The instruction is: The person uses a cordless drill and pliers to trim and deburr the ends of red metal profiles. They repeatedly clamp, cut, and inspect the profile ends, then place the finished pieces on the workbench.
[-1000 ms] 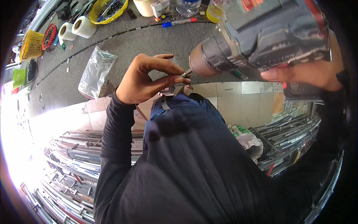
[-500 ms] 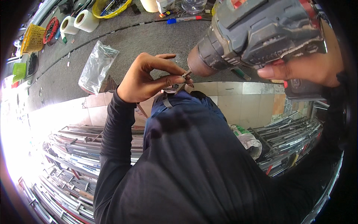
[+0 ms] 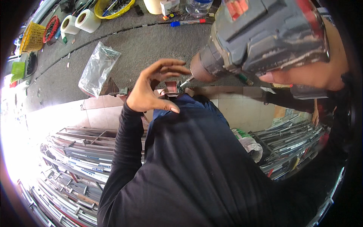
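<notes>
My right hand (image 3: 308, 73) is wrapped round a grey and black cordless drill (image 3: 264, 36) with red parts, held over the bench at the right. Its chuck faces left, and a short bit (image 3: 188, 80) sticks out with a small silvery piece at the tip, probably a screw. That tip is beside a reddish metal piece (image 3: 172, 87) at the bench's near edge; whether they touch I cannot tell. My left hand (image 3: 153, 85) is open and empty just left of the bit, thumb and fingers spread apart. A clear plastic bag (image 3: 99, 70) lies farther left.
Along the grey-covered bench (image 3: 143, 45) stand white rolls (image 3: 87, 20), a yellow basket of small parts (image 3: 113, 14), a marker (image 3: 188, 22) and a plastic bottle (image 3: 198, 7). Racks of metal profiles (image 3: 75, 151) fill the floor behind. Part of another person (image 3: 315, 113) shows at the right.
My left thumb and fingers have let go of the small piece at the bit and spread apart. The drill's bit has tipped down slightly, toward the bench edge. Another person has appeared at the right.
</notes>
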`<state>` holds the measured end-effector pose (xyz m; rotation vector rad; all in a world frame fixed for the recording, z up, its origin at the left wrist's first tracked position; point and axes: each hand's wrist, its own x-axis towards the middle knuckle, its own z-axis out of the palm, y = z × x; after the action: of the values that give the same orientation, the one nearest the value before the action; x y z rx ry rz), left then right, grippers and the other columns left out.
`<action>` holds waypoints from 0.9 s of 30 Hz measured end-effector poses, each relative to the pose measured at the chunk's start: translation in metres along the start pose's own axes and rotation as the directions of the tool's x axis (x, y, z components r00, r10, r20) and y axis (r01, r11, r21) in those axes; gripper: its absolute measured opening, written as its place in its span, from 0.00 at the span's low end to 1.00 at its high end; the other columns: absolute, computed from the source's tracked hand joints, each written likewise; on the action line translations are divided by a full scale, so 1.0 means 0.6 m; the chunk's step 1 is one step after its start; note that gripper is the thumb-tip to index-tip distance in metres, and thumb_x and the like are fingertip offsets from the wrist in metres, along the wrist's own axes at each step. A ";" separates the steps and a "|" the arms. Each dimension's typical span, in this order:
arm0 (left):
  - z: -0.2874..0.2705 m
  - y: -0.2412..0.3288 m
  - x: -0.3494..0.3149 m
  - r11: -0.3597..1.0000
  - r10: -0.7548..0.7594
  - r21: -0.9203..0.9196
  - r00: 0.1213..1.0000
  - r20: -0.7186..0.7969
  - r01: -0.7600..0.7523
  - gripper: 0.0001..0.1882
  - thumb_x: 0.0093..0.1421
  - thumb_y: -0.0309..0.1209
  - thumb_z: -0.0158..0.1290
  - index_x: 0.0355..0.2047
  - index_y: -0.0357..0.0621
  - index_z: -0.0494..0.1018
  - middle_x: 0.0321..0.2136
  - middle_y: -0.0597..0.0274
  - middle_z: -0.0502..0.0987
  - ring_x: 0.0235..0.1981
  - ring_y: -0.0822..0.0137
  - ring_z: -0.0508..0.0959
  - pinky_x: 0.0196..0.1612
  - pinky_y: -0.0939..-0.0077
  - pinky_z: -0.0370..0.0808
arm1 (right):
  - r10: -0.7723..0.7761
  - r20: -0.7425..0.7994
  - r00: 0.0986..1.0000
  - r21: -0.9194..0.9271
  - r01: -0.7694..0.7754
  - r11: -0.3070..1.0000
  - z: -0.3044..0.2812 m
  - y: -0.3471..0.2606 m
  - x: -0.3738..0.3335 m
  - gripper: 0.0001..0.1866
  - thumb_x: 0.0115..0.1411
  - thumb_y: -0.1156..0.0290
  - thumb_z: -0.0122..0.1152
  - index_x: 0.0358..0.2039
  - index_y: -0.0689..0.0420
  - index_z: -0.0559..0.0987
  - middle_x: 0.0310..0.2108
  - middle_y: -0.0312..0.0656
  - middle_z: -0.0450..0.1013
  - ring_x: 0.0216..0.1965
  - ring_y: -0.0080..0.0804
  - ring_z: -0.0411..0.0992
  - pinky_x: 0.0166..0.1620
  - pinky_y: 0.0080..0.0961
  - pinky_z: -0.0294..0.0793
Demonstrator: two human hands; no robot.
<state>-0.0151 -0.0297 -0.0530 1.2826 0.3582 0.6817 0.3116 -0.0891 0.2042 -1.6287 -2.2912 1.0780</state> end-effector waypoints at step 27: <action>0.050 -0.118 -0.020 0.965 0.013 0.257 0.977 -0.213 0.044 0.09 0.55 0.23 0.72 0.34 0.37 0.82 0.27 0.64 0.84 0.29 0.80 0.80 0.35 0.78 0.77 | 0.176 0.193 0.965 -0.011 -0.178 0.984 0.002 -0.063 0.060 0.33 0.55 0.71 0.81 0.58 0.56 0.74 0.50 0.42 0.81 0.48 0.37 0.79 0.56 0.34 0.74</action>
<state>0.0125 -0.0688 -0.1139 1.4573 0.6503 0.7797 0.2671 -0.0646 0.2164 -1.8301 -2.2866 1.3372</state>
